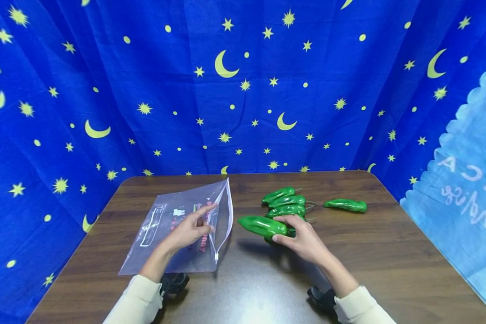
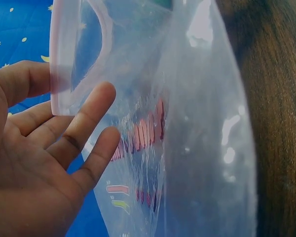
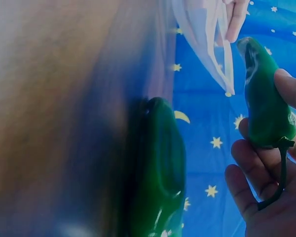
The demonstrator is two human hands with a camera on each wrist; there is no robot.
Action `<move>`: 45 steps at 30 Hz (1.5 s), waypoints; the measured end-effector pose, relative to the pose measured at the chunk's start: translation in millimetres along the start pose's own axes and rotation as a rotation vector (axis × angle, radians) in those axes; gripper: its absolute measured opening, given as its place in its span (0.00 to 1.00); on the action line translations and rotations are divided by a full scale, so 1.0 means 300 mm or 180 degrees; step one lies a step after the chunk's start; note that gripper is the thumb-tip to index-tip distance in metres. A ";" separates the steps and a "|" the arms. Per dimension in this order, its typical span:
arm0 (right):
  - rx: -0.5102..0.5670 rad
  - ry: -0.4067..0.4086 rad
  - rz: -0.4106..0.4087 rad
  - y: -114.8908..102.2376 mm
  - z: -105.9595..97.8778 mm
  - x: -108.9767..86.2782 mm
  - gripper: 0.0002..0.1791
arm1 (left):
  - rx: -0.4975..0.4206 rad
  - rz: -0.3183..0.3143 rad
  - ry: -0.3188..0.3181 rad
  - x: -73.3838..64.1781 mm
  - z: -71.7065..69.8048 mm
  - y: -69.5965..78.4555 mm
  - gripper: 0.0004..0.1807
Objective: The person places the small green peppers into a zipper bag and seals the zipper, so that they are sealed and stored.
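Note:
My right hand [image 1: 305, 240] grips a glossy green pepper [image 1: 262, 226] between thumb and fingers, its tip pointing left. In the right wrist view that pepper [image 3: 264, 98] shows its stem hanging across the palm. Several more green peppers [image 1: 287, 201] lie in a row just behind that hand. A clear zip bag [image 1: 162, 238] with pink and white print lies on the left, its mouth gaping toward the peppers. At that mouth is my left hand [image 1: 190, 231], index finger and thumb apart and touching the lip. Its fingers [image 2: 93, 111] look spread in the left wrist view.
One green pepper [image 1: 345, 205] lies apart at the back right of the brown wooden table [image 1: 389, 252]. A blue curtain [image 1: 247, 112] with moons and stars stands around the table. The bag's zip slider [image 1: 216, 257] sits at its near corner.

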State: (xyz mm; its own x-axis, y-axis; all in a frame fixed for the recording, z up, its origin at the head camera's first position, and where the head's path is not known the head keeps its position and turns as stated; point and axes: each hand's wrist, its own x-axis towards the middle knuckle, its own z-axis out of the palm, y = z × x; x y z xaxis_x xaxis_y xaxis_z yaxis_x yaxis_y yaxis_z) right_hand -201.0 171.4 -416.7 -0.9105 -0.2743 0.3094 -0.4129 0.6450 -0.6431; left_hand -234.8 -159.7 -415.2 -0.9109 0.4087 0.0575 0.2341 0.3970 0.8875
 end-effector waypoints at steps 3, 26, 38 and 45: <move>0.0004 -0.0072 -0.0012 -0.009 0.009 0.023 0.26 | -0.0019 0.0020 0.0008 -0.004 0.001 0.003 0.38; -0.0367 -0.0241 -0.0259 -0.087 0.078 0.138 0.26 | -0.0002 0.0091 0.0092 -0.001 -0.002 0.008 0.38; -0.0652 -0.0236 -0.0347 -0.139 0.118 0.164 0.26 | -0.0083 0.0128 0.0074 -0.002 -0.001 0.014 0.39; -0.0699 -0.0226 -0.0327 -0.135 0.141 0.168 0.26 | -0.0036 0.0045 0.0147 -0.007 0.002 0.011 0.39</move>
State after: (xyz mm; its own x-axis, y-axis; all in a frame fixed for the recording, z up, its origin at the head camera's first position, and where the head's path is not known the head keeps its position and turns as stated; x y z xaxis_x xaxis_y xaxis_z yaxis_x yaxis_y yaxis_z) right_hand -231.2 101.3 -404.6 -0.8665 -0.3909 0.3104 -0.4955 0.7486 -0.4406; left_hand -232.0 -158.7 -412.5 -0.9223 0.3756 0.0910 0.2436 0.3820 0.8915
